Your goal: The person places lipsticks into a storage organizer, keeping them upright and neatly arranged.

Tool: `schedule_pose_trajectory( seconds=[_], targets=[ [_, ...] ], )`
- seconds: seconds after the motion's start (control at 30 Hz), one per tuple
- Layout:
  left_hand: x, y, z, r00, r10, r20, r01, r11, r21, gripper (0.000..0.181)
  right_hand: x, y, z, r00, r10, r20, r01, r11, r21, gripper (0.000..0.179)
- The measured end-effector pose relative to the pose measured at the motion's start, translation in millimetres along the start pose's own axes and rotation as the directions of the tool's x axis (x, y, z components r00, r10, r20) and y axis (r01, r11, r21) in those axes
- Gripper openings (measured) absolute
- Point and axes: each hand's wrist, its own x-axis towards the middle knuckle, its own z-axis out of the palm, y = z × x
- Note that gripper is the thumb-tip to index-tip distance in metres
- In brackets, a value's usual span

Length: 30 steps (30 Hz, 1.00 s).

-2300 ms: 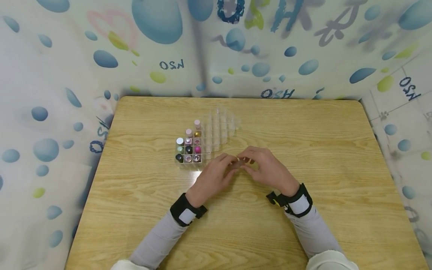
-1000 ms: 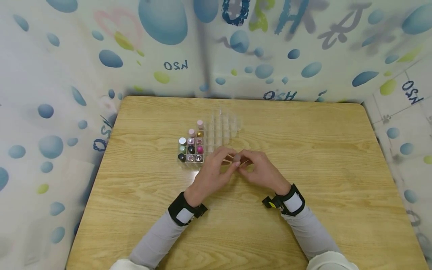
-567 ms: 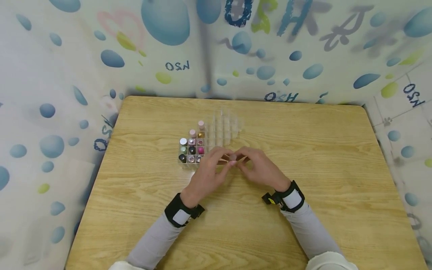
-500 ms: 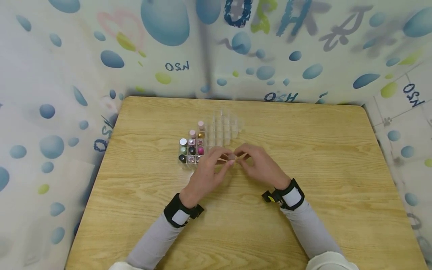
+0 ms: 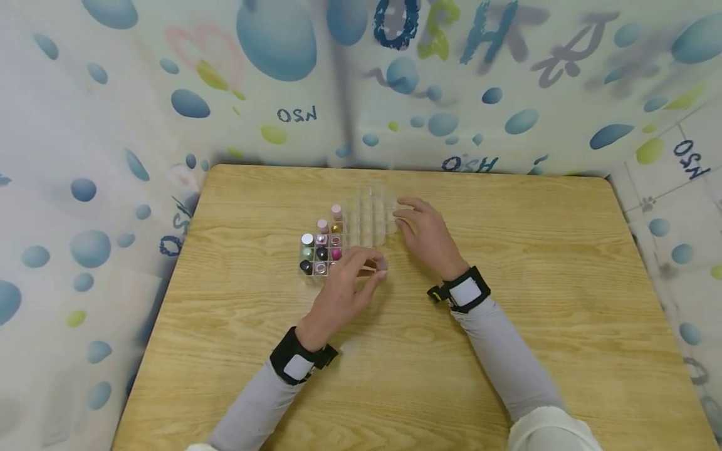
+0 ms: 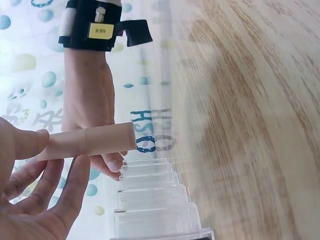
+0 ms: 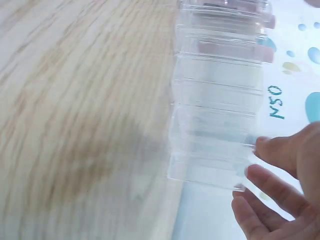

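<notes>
My left hand (image 5: 341,288) pinches a pinkish-beige lipstick (image 6: 102,141), a smooth cylinder with a seam round its middle. It lies nearly level between thumb and fingers, above the table in front of a clear stepped organizer (image 5: 366,228). At the organizer's right end is my right hand (image 5: 430,239), fingers loosely bent and nothing held in them. In the right wrist view its thumb and fingertips sit right at the upper edge of the end compartment (image 7: 207,167). Capped tubes and bottles fill the organizer's left columns, among them a magenta one (image 5: 336,254); my left hand hides some of the front row.
Pink caps (image 5: 336,211) stick up at the back of the filled columns, with a white cap (image 5: 307,239) farther left. The organizer stands on a wooden table (image 5: 507,250). A patterned wall covering (image 5: 361,88) rises behind the table's far edge.
Both hands were together at the lipstick. My right hand has let go and moved away to the organizer's right end; the left keeps the lipstick, shifted slightly left.
</notes>
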Motion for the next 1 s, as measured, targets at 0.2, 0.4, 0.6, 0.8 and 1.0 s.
schedule_pose_trajectory(
  seconds=[0.2, 0.4, 0.6, 0.8, 1.0],
  targets=[
    [-0.3, 2.4, -2.1, 1.000, 0.008, 0.005, -0.008, 1.000, -0.011, 0.023, 0.4, 4, 4, 1.000, 0.014, -0.008, -0.014, 1.000, 0.007, 0.021],
    [5.9, 4.3, -13.2, 0.999, 0.031, 0.023, -0.031, 0.999, 0.020, 0.021, 0.3, 4, 4, 0.999, 0.038, -0.014, -0.038, 0.999, 0.017, 0.021],
    [16.8, 6.8, -30.6, 0.999, 0.040, 0.017, -0.041, 0.997, 0.068, 0.019, 1.0, 1, 4, 0.996, 0.084, 0.010, -0.085, 0.996, 0.025, 0.023],
    [28.8, 3.7, -46.4, 0.999, 0.050, -0.016, -0.048, 0.990, 0.132, 0.029, 1.5, 1, 4, 0.994, 0.110, 0.018, -0.110, 0.994, 0.026, 0.023],
    [37.8, -3.3, -56.8, 0.998, 0.052, -0.031, -0.048, 0.992, 0.113, 0.026, 0.8, 1, 4, 0.993, 0.120, 0.014, -0.120, 0.992, 0.040, 0.023]
  ],
)
